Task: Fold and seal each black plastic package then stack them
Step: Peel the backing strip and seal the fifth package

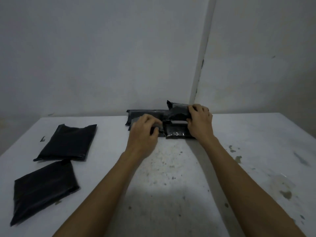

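Desk [171, 185], white, scuffed and speckled, runs back to a bare grey wall [102, 57] with a pale upright strip [201, 57]. My right hand [200, 124] grips a folded black package [177, 112] lifted above the pile [147, 113] at the far edge; my left hand [145, 130] curls on another there. Two more packages [66, 142] lie well left.

The counter [188, 168] is seen to be white, with small dark specks and a few grey-green patches where the paint is chipped. The wall [102, 57] is painted a pale grey-white. Two black packages [67, 142] are seen on the left. The package [177, 111] by the wall is black too, with a little shiny grey on it.
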